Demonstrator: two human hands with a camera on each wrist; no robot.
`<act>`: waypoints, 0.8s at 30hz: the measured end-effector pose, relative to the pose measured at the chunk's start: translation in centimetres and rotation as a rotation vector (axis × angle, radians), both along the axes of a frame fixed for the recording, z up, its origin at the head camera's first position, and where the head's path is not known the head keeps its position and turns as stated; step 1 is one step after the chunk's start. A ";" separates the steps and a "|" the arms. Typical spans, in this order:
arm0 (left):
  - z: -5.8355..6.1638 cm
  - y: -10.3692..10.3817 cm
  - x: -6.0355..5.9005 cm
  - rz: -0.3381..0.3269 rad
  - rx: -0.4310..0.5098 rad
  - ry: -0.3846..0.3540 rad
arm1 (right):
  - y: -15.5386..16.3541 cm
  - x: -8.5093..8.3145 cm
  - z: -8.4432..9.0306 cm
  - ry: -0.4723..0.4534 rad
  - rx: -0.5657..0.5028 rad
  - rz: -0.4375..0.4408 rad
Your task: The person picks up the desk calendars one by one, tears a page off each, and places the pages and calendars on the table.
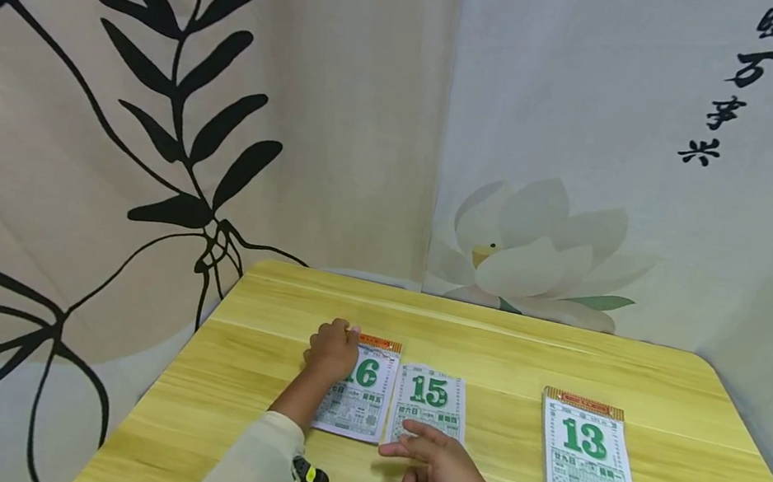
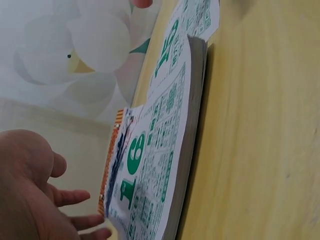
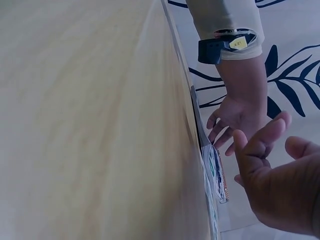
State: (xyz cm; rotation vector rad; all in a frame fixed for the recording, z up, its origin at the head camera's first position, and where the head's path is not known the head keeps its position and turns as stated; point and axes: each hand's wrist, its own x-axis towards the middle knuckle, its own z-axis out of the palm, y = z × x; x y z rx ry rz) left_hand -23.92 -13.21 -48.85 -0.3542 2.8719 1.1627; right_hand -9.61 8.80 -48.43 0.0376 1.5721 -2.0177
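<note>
A thick tear-off calendar pad showing a green 16 lies on the table. My left hand is at its upper left corner, the fingers loosely extended by the orange binding strip. Part of the number is hidden by that hand in the head view. Just right of the pad lies a loose calendar page with a green 15. Above its lower edge hovers my right hand, fingers loosely bent and nothing between them. In the right wrist view the same right hand appears beside the pad's edge.
Another calendar pad, showing 13, lies farther right, slightly turned. The wooden table has rounded far corners. Behind it hangs a printed cloth with plants, a lotus and characters. A dark strapped device sits on the left wrist.
</note>
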 end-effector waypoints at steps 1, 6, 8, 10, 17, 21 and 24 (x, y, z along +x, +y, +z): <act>0.0 0.1 0.1 0.002 -0.004 0.003 | 0.1 0.0 0.0 0.004 0.003 -0.004; 0.1 0.8 0.5 -0.002 -0.038 0.026 | 0.6 -0.1 0.0 0.021 0.016 -0.019; 0.1 1.1 0.7 -0.013 -0.045 0.044 | 0.8 -0.2 0.0 0.028 0.024 -0.026; 0.1 1.4 1.0 -0.032 -0.045 0.050 | 1.0 -0.3 0.2 0.032 0.036 -0.037; -0.2 3.0 2.0 -0.134 -0.011 0.051 | 1.9 -0.4 0.7 0.040 0.072 -0.074; 0.0 4.0 2.4 -0.184 0.002 0.070 | 2.4 -0.6 1.0 0.040 0.080 -0.093; 0.0 4.7 2.5 -0.200 0.007 0.072 | 2.8 -0.7 1.1 0.045 0.096 -0.122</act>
